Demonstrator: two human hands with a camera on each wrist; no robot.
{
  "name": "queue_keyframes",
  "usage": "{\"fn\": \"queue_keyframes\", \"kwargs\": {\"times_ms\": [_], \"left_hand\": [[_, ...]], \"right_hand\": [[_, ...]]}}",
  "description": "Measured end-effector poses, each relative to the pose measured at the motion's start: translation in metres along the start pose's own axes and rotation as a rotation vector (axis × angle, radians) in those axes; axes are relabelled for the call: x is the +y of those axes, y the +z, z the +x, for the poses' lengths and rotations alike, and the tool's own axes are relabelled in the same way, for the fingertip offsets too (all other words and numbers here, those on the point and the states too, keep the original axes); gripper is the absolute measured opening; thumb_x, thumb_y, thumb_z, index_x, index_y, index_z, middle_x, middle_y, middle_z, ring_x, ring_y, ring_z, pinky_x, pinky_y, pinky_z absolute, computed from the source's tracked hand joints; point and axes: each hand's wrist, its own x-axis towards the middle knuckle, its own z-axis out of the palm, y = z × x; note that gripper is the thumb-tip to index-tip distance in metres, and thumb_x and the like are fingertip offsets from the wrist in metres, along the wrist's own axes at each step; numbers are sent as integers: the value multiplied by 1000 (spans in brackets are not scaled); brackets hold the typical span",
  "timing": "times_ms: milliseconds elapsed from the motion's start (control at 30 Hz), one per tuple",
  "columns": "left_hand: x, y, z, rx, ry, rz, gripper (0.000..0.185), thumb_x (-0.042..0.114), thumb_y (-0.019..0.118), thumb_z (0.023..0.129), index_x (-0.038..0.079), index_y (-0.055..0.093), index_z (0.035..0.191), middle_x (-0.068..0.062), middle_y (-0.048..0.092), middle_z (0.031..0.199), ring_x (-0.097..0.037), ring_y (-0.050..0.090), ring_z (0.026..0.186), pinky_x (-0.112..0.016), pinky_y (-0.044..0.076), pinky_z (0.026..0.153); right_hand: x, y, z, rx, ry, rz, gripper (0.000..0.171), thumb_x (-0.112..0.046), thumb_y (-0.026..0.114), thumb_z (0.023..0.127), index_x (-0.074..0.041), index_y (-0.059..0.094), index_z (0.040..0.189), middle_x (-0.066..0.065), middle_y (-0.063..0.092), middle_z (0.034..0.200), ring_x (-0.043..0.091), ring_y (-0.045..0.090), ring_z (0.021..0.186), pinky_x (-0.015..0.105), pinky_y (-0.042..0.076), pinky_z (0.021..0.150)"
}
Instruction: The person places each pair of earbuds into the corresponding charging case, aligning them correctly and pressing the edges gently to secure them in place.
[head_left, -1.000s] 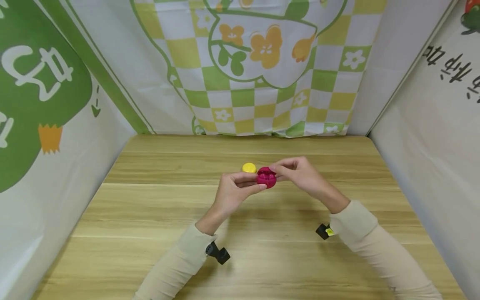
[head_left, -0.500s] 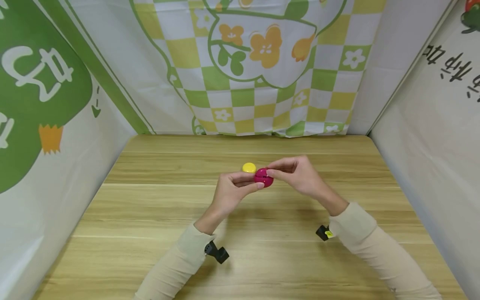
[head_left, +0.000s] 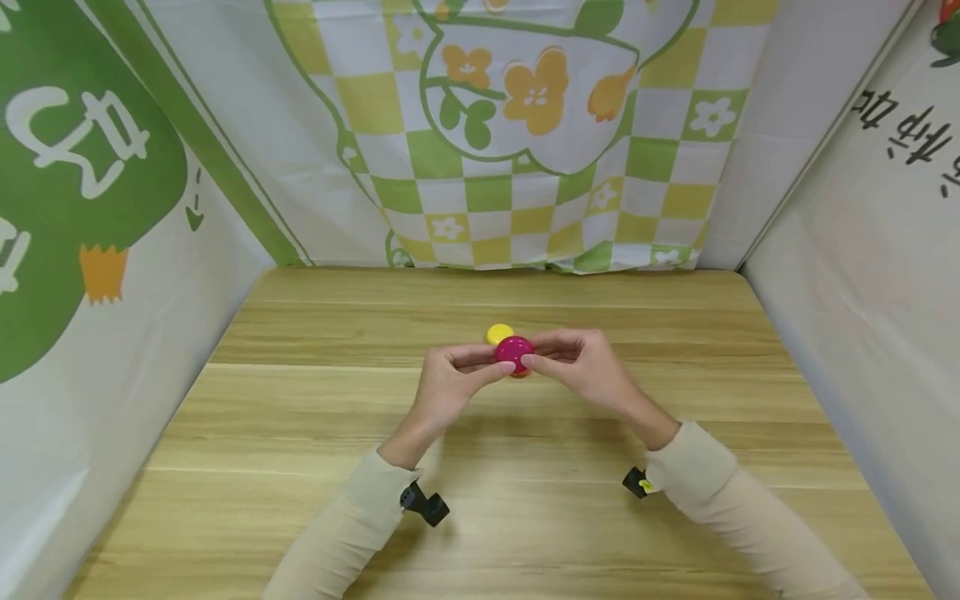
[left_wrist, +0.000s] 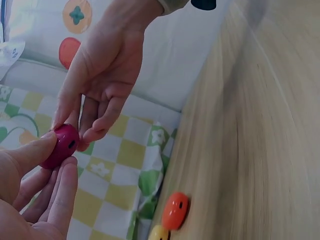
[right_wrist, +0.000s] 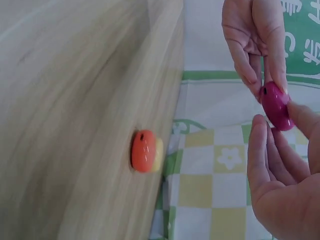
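A glossy magenta earbud case [head_left: 514, 352], round with its lid down, is held up above the table between both hands. My left hand [head_left: 448, 382] pinches its left side, thumb in front and fingers behind. From the right, my right hand [head_left: 596, 371] grips it too, its thumb on the front near the other thumb. A small dark port shows on the case's edge in the left wrist view, where the magenta case [left_wrist: 61, 146] sits between the fingers of both hands. The earbuds inside are hidden by the lid.
On the wooden table [head_left: 525, 517] lie an orange case [right_wrist: 143, 151] and a yellow case [head_left: 499, 334], side by side beyond the hands. In the head view the magenta case mostly covers the orange one. Printed cloth walls [head_left: 517, 200] border the table's back and sides.
The magenta case stood open with earbuds showing; its lid has come down and is now shut. Both hands have shifted slightly left with it, and the right thumb has moved onto its front.
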Motion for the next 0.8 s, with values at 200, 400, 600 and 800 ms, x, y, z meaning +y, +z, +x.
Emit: {"fn": "queue_keyframes", "kwargs": {"times_ms": [200,400,600,800], "left_hand": [[-7,-19,-1,12,9,67,29,16,84,92,6,80,119,-15,80,117,-25,80,105,-30,65,90],[-22,-32,-2,85,-64,164,29,15,85,91,3,80,117,-17,81,113,-26,80,102,-28,66,84],[-40,-42,4,176,-107,295,29,19,87,89,4,82,114,-17,82,105,-25,81,97,-25,64,77],[-55,-51,12,182,-110,486,26,22,85,92,5,83,111,-15,81,112,-25,79,101,-25,61,76]], "right_hand": [[2,27,10,22,95,-31,26,-19,82,95,-3,80,116,13,82,108,42,78,101,41,67,86],[11,56,23,47,210,-77,27,-19,81,96,1,80,114,15,82,97,39,79,94,54,65,87],[30,78,40,103,286,-106,21,-18,82,95,0,83,104,12,82,86,30,81,83,35,67,70],[42,93,52,111,322,-207,17,-20,82,95,-4,85,93,12,81,78,23,78,70,16,50,51]]}}
